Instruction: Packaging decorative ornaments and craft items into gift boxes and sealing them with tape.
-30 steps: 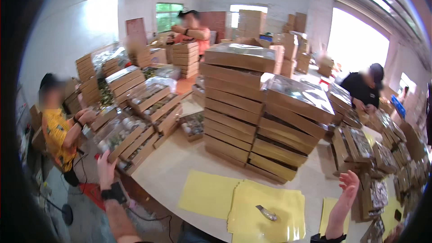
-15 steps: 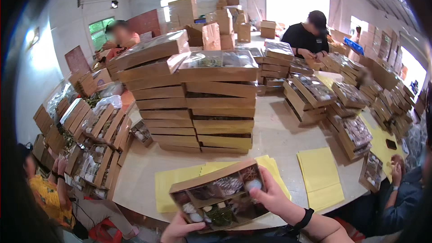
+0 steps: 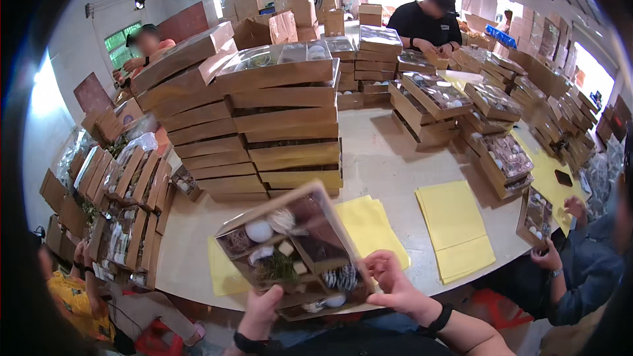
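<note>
A shallow cardboard box [image 3: 306, 201] with compartments stands tilted up above the table's near edge. It holds white balls, a striped ball, green moss, pale cubes and dark pieces; its top looks covered by a clear film. My left hand [image 3: 262, 310] grips the box's lower left edge, thumb on the front and the other fingers hidden behind. At the lower right corner is my right hand [image 3: 399, 290], its thumb and curled fingers apart around the edge; whether it touches the box is hard to see. Stacks of yellow sheets [image 3: 455, 231] lie beyond and to the right.
A tall stack of similar boxes [image 3: 290, 125] rises behind my hands. More boxes [image 3: 504, 158] pile up at the right, and others [image 3: 128, 217] at the left. Several people work around the table [image 3: 376, 165]; one at the right has a hand [image 3: 550, 258] by a filled box [image 3: 534, 217].
The box has been turned and tilted upright in my left hand. My right hand has slid from its top right to its lower right corner, fingers loosened. The view has shifted right.
</note>
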`<move>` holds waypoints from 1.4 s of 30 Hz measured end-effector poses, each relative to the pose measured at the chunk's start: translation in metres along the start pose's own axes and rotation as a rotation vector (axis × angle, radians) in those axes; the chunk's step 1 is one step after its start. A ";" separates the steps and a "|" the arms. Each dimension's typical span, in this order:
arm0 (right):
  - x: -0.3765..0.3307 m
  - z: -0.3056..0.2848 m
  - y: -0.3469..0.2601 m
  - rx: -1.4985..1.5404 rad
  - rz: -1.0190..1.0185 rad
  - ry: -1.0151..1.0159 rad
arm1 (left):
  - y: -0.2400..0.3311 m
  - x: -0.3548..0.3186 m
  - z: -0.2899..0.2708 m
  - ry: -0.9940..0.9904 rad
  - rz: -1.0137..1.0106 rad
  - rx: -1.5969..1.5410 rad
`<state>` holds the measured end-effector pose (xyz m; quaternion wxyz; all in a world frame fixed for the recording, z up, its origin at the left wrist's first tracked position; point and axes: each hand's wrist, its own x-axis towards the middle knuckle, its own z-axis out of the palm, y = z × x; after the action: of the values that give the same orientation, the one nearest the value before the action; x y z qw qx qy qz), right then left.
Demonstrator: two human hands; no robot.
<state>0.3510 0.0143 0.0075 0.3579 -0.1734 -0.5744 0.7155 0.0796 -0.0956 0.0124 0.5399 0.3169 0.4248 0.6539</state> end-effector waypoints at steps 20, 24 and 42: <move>-0.052 -0.027 -0.018 -0.780 0.094 -0.258 | 0.092 0.039 0.088 -1.065 -0.127 1.443; -0.061 -0.030 -0.008 -0.867 0.143 -0.250 | 0.074 0.046 0.096 -1.171 -0.163 1.435; -0.068 -0.017 0.027 -0.427 0.435 0.007 | 0.057 0.074 0.045 -0.824 -0.343 1.270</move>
<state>0.4006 -0.0248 -0.0334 0.1535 -0.3661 -0.6601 0.6377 0.0782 -0.0174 0.0804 0.4627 0.7131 0.5263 0.0217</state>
